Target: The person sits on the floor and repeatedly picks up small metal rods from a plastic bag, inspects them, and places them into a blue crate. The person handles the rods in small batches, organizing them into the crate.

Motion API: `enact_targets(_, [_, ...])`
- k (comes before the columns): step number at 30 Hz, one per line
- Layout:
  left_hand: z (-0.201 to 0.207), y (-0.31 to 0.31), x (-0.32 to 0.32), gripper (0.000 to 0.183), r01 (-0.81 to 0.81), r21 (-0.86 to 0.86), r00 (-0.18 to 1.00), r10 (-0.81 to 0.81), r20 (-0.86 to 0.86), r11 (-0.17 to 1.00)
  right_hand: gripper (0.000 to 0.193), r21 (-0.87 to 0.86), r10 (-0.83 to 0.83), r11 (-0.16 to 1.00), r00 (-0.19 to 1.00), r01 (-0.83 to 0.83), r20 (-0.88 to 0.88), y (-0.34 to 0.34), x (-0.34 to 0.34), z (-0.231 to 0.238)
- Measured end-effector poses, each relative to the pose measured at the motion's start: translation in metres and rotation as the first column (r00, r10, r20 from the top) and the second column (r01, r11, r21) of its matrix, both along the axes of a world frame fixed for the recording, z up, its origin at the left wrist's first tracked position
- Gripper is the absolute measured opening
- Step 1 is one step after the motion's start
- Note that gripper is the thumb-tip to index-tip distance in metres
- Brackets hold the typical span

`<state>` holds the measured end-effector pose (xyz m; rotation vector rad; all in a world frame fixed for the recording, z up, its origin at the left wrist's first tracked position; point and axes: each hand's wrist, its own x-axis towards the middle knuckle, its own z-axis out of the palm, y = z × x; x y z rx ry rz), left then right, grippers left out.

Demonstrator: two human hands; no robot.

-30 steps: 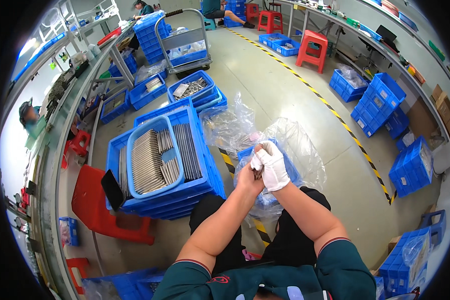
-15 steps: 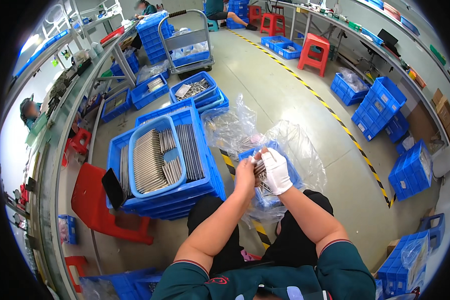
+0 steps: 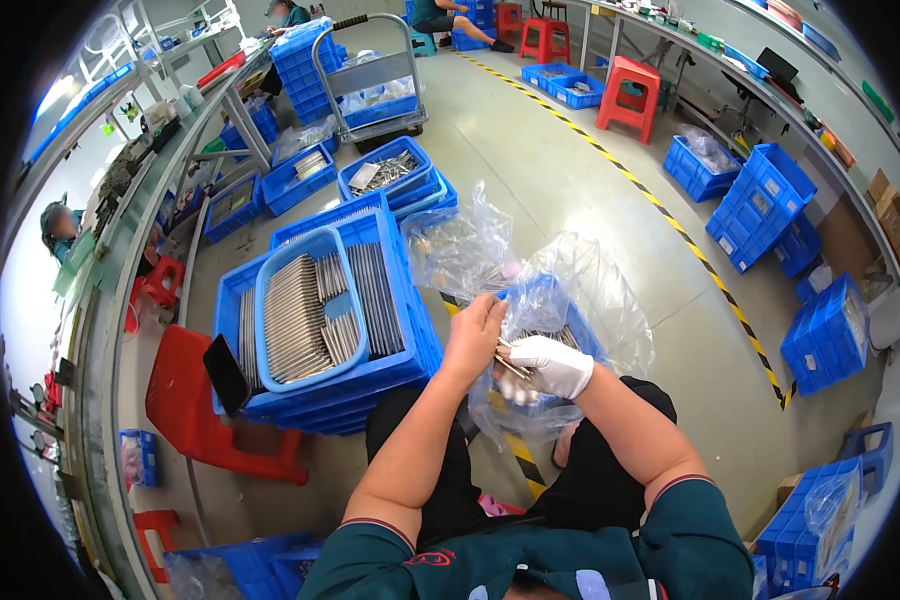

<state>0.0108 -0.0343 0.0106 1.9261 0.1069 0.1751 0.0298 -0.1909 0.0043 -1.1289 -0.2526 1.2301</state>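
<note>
My right hand point(image 3: 552, 368) wears a white glove and is closed round several thin metal rods point(image 3: 510, 362), whose ends stick out toward the left. Close beside it, my bare left hand point(image 3: 473, 338) has its fingers bent and pressed together; what they hold, if anything, is hidden. Both hands are over the near left side of a blue crate point(image 3: 582, 338) lined with clear plastic film point(image 3: 595, 280). More metal rods point(image 3: 550, 338) lie inside that crate, partly covered by the film and my glove.
At my left, a light-blue tray point(image 3: 261, 318) of metal rods in rows sits on stacked blue crates point(image 3: 425, 350). A phone point(image 3: 227, 375) stands at their corner above a red stool point(image 3: 185, 400). Beyond are a tub of metal parts point(image 3: 395, 170) and a trolley point(image 3: 375, 80).
My hands have come apart and lower. The gloved right hand has turned palm up with rods in it, and the left has shifted slightly left. More rods show in the crate.
</note>
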Motion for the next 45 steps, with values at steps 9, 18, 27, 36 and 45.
enact_targets(9, [-0.023,0.008,0.007,0.024,-0.071,0.099,0.993,0.061,0.098,0.993,0.01,0.082,-0.01,0.996,0.99,0.022,-0.14,0.006,-0.001,-0.013])
enact_targets(18, [-0.014,0.026,0.001,0.022,-0.029,-0.71,0.994,-0.052,-0.093,0.704,0.027,0.031,-0.282,0.959,0.944,0.281,0.174,-0.003,-0.002,0.007])
enact_targets(27, [-0.02,0.031,-0.001,0.022,0.008,-0.917,0.974,-0.21,-0.083,0.399,0.025,0.039,-0.35,0.935,0.903,0.351,0.249,-0.004,0.003,0.002])
enact_targets(36, [-0.027,0.026,-0.002,0.021,-0.064,-0.923,0.978,-0.16,-0.134,0.38,0.021,0.007,-0.401,0.902,0.834,0.431,0.378,-0.003,0.002,0.006])
enact_targets(45, [-0.024,0.028,-0.003,0.023,-0.044,-0.921,0.968,-0.21,-0.134,0.386,0.025,-0.045,-0.255,0.853,0.492,0.519,0.833,-0.005,0.009,-0.012])
